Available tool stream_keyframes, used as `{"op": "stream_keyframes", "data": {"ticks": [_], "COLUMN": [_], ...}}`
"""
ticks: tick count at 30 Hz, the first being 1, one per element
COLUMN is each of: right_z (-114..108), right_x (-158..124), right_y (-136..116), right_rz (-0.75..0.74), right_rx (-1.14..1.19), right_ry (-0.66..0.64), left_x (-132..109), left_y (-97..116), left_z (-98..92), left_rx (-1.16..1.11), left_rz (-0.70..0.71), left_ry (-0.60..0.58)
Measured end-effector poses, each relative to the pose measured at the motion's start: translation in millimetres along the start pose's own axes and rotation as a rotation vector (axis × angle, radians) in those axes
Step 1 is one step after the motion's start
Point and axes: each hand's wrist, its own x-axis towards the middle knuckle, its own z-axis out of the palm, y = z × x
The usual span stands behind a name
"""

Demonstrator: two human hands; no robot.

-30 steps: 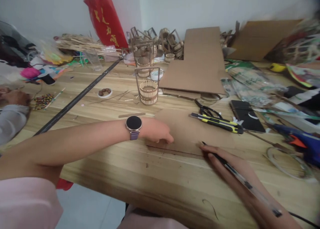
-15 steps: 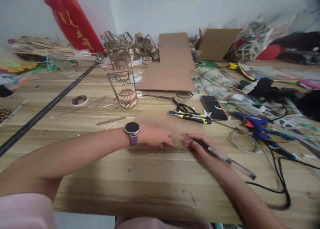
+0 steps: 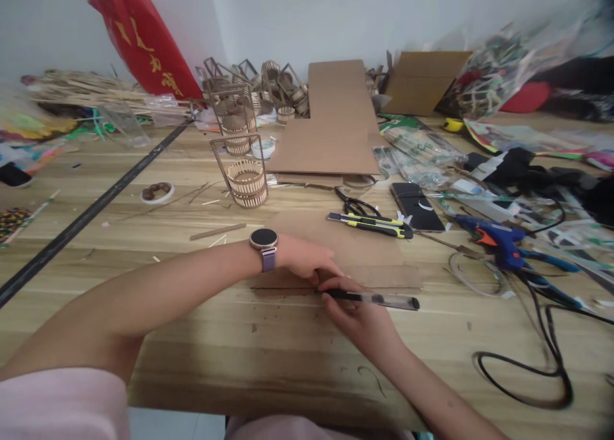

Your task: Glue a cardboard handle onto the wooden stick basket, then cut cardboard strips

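Observation:
A piece of brown cardboard [image 3: 369, 248] lies flat in front of me, with a narrower strip [image 3: 391, 276] along its near side. My left hand [image 3: 307, 256], with a watch [image 3: 263, 240] on the wrist, rests on the cardboard with its fingers stretched forward and down; some fingertips are hidden. A pen [image 3: 384, 298] with a dark grip and clear barrel is pinched in my right hand [image 3: 362, 318]. Its tip is at the cardboard's near edge, just below my left fingers. The yellow and black utility knife [image 3: 371, 226] lies on the far right part of the cardboard.
Black-handled scissors [image 3: 357, 203] and a phone [image 3: 417, 206] lie beyond the knife. A blue glue gun [image 3: 499, 242] with its cord is at right. Small woven baskets [image 3: 247, 181] stand left of a large cardboard sheet [image 3: 330, 146]. A white dish [image 3: 157, 193] holds brown beads.
My right hand has moved left with the pen, bringing its tip below my left fingers, and the pen now lies nearly level. The strip's right end has come into view. My left hand has shifted slightly.

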Motion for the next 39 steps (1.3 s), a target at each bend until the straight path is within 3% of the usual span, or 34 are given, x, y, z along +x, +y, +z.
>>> {"op": "stream_keyframes", "data": {"ticks": [10,15,21,27,32,34,36,39], "right_z": [7,-4,-48,-116,-162,-164,-157,-145], "right_x": [1,-1,-14,-36,-43,-35,-22,-3], "right_y": [1,4,15,38,54,53,51,56], "right_rz": [-0.025,-0.015,0.146,0.400,0.369,0.257,0.079,-0.114], "right_rx": [-0.039,-0.039,-0.136,-0.391,-0.492,-0.512,-0.521,-0.539], "right_ry": [-0.028,-0.035,0.008,0.120,0.274,0.210,0.024,-0.236], "left_x": [4,6,8,9,11,9,4,-14], "left_y": [10,17,19,16,17,19,23,29], "left_z": [-14.1,-21.2,-23.2,-19.4,-20.6,-21.3,-19.9,-10.8], "left_rx": [0.017,0.017,0.021,0.035,0.051,0.075,0.107,0.123], "left_rz": [-0.065,-0.058,-0.119,-0.146,-0.127,-0.128,-0.134,-0.173], "left_ry": [-0.095,-0.124,-0.164,-0.150,-0.146,-0.147,-0.121,0.008]}}
